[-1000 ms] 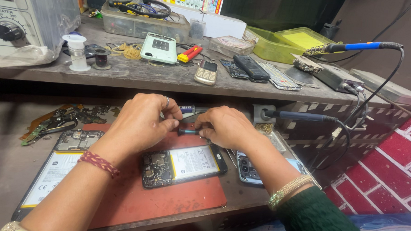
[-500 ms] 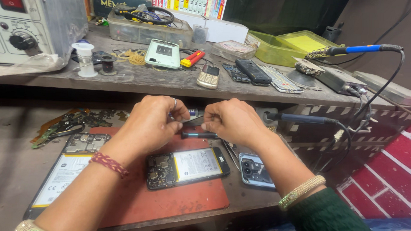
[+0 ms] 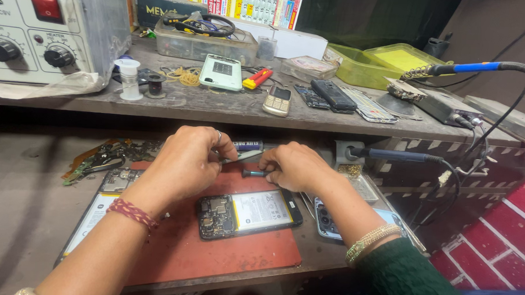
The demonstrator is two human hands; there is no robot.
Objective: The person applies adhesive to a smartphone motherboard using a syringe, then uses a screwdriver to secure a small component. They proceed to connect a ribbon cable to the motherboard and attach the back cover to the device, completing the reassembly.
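Over the red mat (image 3: 212, 250) we've got our left hand (image 3: 186, 162) pinching a thin metal strip (image 3: 242, 156) and our right hand (image 3: 291, 166) closed round a small dark tool (image 3: 253, 173), while the opened phone (image 3: 250, 212), back already off, lies just near of them, not reassembled yet.

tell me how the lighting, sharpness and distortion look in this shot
Head view: soft, even light, no harsh glare; the recess under the shelf lies in shadow; the hands and opened phone are sharp; the wide lens bows the shelf edge and stretches the corners.
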